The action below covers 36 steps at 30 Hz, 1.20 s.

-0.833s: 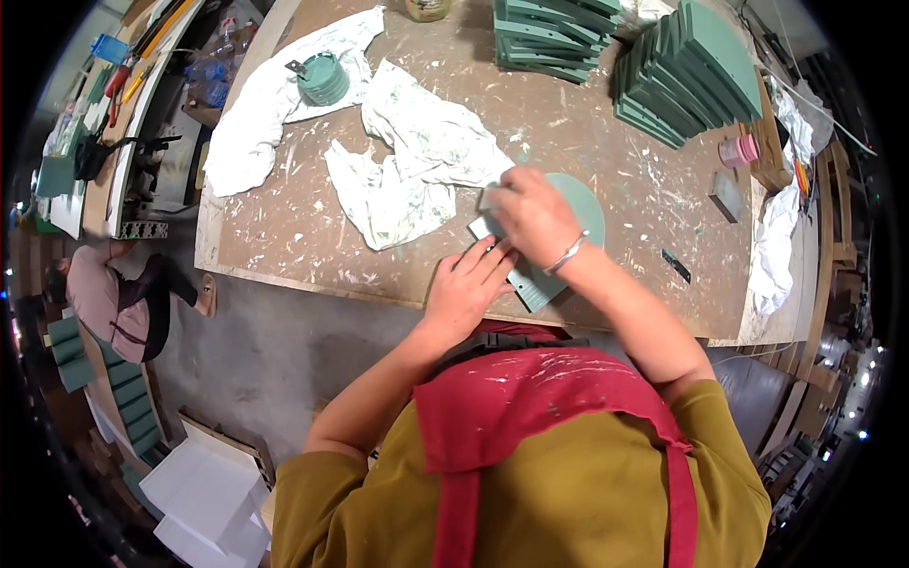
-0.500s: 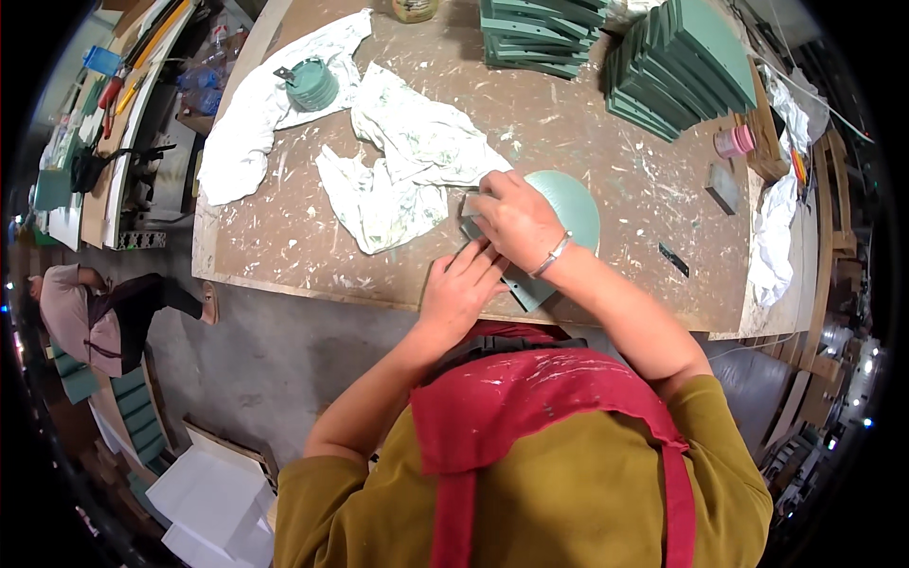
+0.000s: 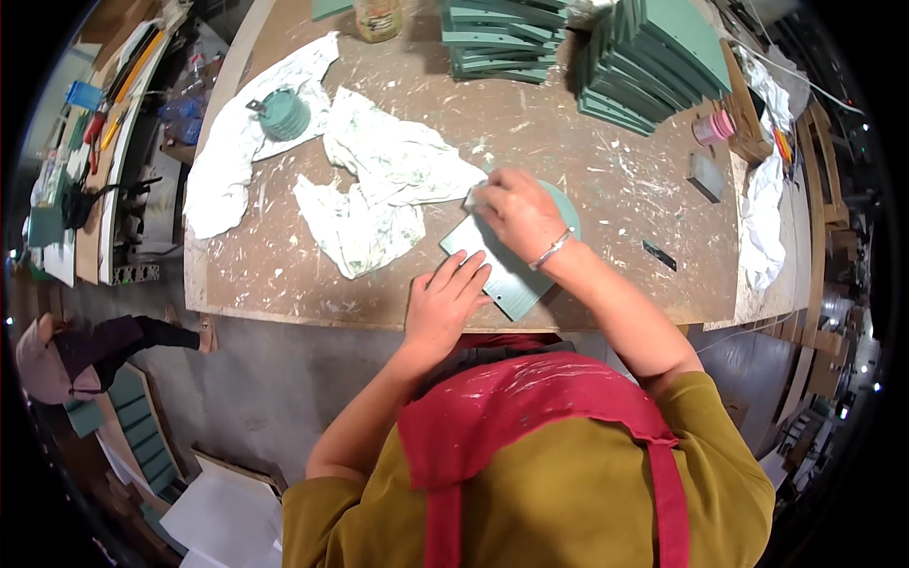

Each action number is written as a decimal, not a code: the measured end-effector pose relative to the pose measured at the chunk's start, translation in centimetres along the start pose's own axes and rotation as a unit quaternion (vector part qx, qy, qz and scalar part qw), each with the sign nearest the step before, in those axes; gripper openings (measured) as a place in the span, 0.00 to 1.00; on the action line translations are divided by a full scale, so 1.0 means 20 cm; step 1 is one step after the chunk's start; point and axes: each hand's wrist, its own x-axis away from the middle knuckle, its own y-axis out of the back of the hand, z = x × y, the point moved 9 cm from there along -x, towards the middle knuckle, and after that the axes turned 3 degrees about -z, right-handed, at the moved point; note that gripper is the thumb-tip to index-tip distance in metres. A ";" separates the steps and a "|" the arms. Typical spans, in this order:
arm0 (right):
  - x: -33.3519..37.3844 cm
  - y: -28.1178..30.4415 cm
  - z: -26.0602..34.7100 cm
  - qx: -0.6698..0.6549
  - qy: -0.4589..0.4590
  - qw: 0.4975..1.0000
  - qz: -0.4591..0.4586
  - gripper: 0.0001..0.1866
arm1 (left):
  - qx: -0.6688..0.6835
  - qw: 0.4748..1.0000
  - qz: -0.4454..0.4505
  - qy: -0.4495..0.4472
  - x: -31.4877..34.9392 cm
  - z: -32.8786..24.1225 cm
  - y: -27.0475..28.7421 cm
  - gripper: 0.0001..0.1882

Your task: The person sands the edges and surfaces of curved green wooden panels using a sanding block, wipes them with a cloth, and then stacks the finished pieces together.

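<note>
A pale green board (image 3: 519, 286), rounded at its far end and with small holes near its near corner, lies at the table's front edge. My left hand (image 3: 445, 301) rests with fingers stretched over the board's left edge. Above the board's middle, my right hand (image 3: 519, 213) is closed, pinching a small pale piece (image 3: 475, 199) against the board's far left side; its exact kind is unclear. A crumpled white cloth (image 3: 379, 170) with green stains lies just left of the right hand.
Stacked green boards (image 3: 653, 62) and another green stack (image 3: 502, 38) stand at the back. A green tin (image 3: 284, 115) sits on a second white cloth (image 3: 222, 185). Rightward lie a dark strip (image 3: 659, 255), a grey block (image 3: 704, 177) and a pink jar (image 3: 713, 127). A person (image 3: 66, 360) is far left.
My left hand has shifted left and down along the board, its fingers spreading and uncovering more of the surface. The right hand stays over the board with the pale piece. The view has shifted slightly.
</note>
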 end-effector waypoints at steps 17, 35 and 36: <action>0.06 0.20 -0.42 0.058 -0.163 0.984 -0.037 0.06 | -0.014 1.000 0.011 -0.014 -0.03 -0.02 0.01 0.25; -0.08 -0.04 -0.16 0.041 -0.037 0.996 0.075 0.07 | -0.014 0.995 0.031 -0.094 -0.26 -0.06 -0.14 0.19; -0.06 -0.03 -0.21 0.025 -0.060 0.996 0.062 0.07 | -0.011 0.995 0.021 -0.094 -0.26 -0.05 -0.13 0.20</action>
